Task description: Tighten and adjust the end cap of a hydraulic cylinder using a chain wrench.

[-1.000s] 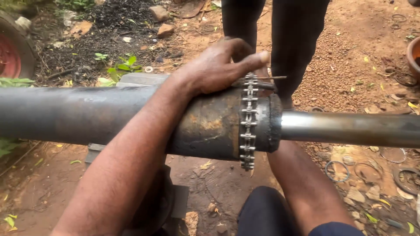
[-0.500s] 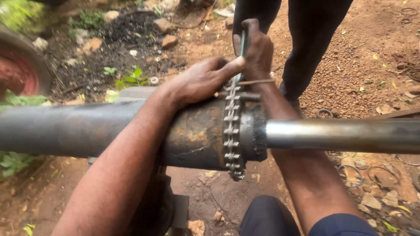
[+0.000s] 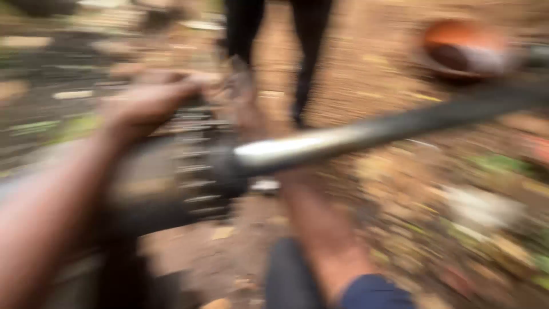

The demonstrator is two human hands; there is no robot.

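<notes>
The whole view is smeared by motion. A thick dark metal cylinder lies across the left, and a shiny steel rod comes out of its end toward the upper right. A roller chain is wrapped around the cylinder near that end. My left hand lies on top of the cylinder with its fingers reaching to the chain. My right forearm passes under the rod, and my right hand is up behind the chain. Its grip is too blurred to read.
Another person's dark-trousered legs stand just beyond the cylinder. A round orange-rimmed object sits on the ground at the upper right. Reddish dirt with stones and leaves lies all around. My knee shows below.
The camera has swung sharply, blurring everything and tilting the rod up to the right. Both hands stay at the chain end of the cylinder.
</notes>
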